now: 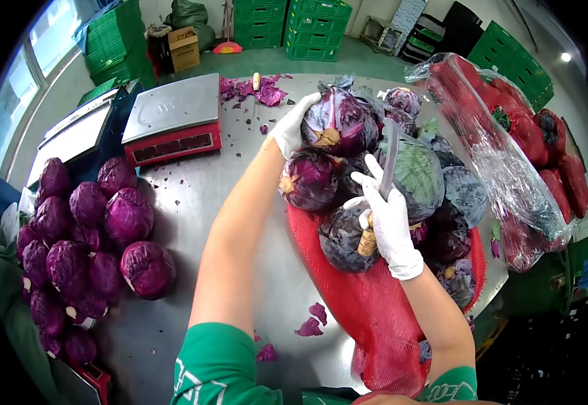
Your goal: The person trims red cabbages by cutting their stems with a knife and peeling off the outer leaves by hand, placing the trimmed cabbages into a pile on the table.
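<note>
The only view came from a camera worn on the person's head, looking forward and steeply down over a metal table [240,283]. The forearms reached up from the lower edge, near the lens, toward the cabbages [412,175] right of centre. A wide, bowed picture with black corners took in the window [50,40] at upper left and stacked green crates [317,30] far off at the top. No second view shared the scene.
</note>
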`<state>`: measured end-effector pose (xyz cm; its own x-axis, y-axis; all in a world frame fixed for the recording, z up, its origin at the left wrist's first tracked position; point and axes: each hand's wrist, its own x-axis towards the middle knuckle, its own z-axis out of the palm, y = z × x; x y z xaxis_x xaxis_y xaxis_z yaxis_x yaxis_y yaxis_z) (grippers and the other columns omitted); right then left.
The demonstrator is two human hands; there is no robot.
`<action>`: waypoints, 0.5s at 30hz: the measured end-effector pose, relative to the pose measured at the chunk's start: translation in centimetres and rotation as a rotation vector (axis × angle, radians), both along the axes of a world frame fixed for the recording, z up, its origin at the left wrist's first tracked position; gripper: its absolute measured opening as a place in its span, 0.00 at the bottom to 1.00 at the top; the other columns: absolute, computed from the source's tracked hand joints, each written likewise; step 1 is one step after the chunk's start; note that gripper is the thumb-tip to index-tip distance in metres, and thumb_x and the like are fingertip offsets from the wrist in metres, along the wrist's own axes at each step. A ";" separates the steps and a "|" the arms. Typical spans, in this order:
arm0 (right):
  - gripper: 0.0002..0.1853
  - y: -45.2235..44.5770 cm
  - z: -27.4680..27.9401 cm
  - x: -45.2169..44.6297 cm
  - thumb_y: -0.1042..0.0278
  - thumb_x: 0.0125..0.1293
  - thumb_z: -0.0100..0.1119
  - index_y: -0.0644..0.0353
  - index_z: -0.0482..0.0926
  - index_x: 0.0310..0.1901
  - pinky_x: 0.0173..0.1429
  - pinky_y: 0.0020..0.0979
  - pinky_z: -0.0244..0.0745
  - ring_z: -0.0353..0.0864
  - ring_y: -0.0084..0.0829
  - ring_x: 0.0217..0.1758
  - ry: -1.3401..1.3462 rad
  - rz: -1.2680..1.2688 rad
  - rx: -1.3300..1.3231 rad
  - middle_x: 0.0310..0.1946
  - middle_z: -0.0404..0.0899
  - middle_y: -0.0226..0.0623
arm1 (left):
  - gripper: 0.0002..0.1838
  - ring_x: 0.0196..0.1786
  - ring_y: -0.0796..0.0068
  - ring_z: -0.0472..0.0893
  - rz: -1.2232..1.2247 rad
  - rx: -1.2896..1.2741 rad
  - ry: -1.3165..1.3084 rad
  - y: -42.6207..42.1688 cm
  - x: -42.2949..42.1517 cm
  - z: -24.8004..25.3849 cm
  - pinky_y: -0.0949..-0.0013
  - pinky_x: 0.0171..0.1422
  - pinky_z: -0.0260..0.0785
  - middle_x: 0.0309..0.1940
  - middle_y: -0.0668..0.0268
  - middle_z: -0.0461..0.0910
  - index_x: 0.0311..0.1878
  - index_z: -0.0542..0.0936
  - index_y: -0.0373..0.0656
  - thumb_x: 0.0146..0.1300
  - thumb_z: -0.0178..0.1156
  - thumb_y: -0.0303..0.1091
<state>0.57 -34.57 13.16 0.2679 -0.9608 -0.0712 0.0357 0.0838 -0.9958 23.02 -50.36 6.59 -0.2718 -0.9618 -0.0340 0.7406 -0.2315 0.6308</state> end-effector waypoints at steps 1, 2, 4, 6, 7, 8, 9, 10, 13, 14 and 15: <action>0.30 0.0 0.3 -0.2 0.65 0.76 0.54 0.59 0.60 0.75 0.25 0.18 0.70 0.85 0.24 0.36 0.017 -0.001 -0.044 0.63 0.75 0.44 | 0.23 0.55 0.62 0.84 0.000 0.005 0.005 1.3 0.2 1.4 0.52 0.67 0.71 0.53 0.61 0.85 0.57 0.81 0.45 0.69 0.59 0.51; 0.30 0.2 0.8 -0.3 0.69 0.74 0.55 0.60 0.60 0.75 0.27 0.18 0.71 0.84 0.23 0.37 0.031 -0.004 -0.084 0.65 0.73 0.44 | 0.23 0.60 0.64 0.81 -0.005 0.041 -0.051 3.1 0.6 2.9 0.51 0.69 0.70 0.58 0.63 0.82 0.60 0.80 0.49 0.70 0.57 0.53; 0.31 -0.1 1.9 -0.6 0.74 0.71 0.60 0.61 0.64 0.73 0.24 0.15 0.68 0.83 0.17 0.34 -0.026 -0.067 -0.149 0.65 0.74 0.41 | 0.26 0.63 0.65 0.77 0.005 -0.090 -0.111 7.1 0.7 5.3 0.52 0.70 0.69 0.63 0.66 0.78 0.65 0.76 0.55 0.68 0.59 0.55; 0.31 -0.4 3.5 -1.0 0.71 0.71 0.61 0.59 0.64 0.74 0.25 0.14 0.66 0.82 0.16 0.35 -0.038 -0.090 -0.201 0.65 0.74 0.41 | 0.32 0.65 0.66 0.74 0.160 -0.509 -0.478 8.2 0.7 4.4 0.50 0.71 0.67 0.66 0.68 0.75 0.69 0.71 0.57 0.64 0.61 0.57; 0.32 -0.6 4.4 -1.1 0.69 0.71 0.61 0.57 0.64 0.74 0.25 0.13 0.65 0.82 0.15 0.36 -0.038 -0.112 -0.232 0.66 0.74 0.41 | 0.32 0.64 0.65 0.75 0.278 -0.631 -0.681 9.9 0.2 5.2 0.46 0.69 0.68 0.65 0.68 0.75 0.69 0.71 0.58 0.65 0.59 0.58; 0.31 -0.2 5.4 -1.4 0.61 0.74 0.59 0.54 0.64 0.75 0.25 0.15 0.64 0.80 0.15 0.34 0.002 -0.109 -0.229 0.63 0.75 0.39 | 0.35 0.65 0.65 0.75 0.226 -0.626 -0.595 11.6 -0.4 5.9 0.49 0.69 0.68 0.66 0.67 0.74 0.70 0.68 0.55 0.60 0.64 0.51; 0.30 0.4 6.1 -1.8 0.57 0.75 0.58 0.52 0.64 0.75 0.25 0.15 0.64 0.80 0.14 0.33 -0.008 -0.088 -0.148 0.60 0.76 0.37 | 0.39 0.66 0.65 0.74 0.030 -0.443 -0.288 13.9 -0.9 7.8 0.51 0.70 0.69 0.66 0.66 0.73 0.71 0.66 0.52 0.55 0.69 0.44; 0.30 1.1 6.5 -2.3 0.53 0.75 0.56 0.50 0.63 0.75 0.25 0.16 0.64 0.79 0.14 0.33 -0.015 -0.068 -0.068 0.58 0.78 0.35 | 0.44 0.66 0.66 0.74 -0.106 -0.298 -0.120 16.1 -1.4 9.2 0.53 0.70 0.69 0.67 0.65 0.72 0.71 0.64 0.50 0.50 0.74 0.37; 0.26 4.2 6.0 -4.2 0.49 0.76 0.54 0.49 0.69 0.71 0.34 0.19 0.70 0.80 0.14 0.38 -0.160 -0.034 -0.092 0.52 0.80 0.28 | 0.56 0.68 0.70 0.72 0.165 -0.703 -0.739 22.2 -4.1 11.7 0.59 0.71 0.70 0.68 0.64 0.70 0.71 0.62 0.48 0.36 0.83 0.21; 0.24 5.7 6.4 -5.2 0.48 0.76 0.53 0.50 0.72 0.67 0.43 0.23 0.77 0.80 0.15 0.44 -0.230 0.004 -0.083 0.51 0.81 0.25 | 0.48 0.69 0.66 0.71 -0.110 -0.448 -0.400 23.4 -5.2 12.6 0.53 0.71 0.68 0.70 0.63 0.68 0.73 0.62 0.49 0.48 0.76 0.36; 0.24 8.0 7.5 -6.5 0.49 0.77 0.52 0.51 0.72 0.67 0.59 0.29 0.75 0.79 0.19 0.54 -0.330 0.046 -0.042 0.53 0.81 0.26 | 0.42 0.70 0.62 0.70 -0.295 -0.114 -0.085 24.6 -6.4 13.6 0.46 0.72 0.67 0.72 0.63 0.66 0.74 0.62 0.50 0.59 0.69 0.50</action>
<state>-5.90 -26.59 20.67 0.3135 -0.9473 0.0656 0.3534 0.0523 -0.9340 16.62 -25.79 20.17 -0.5401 -0.8408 0.0352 0.5958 -0.3525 0.7216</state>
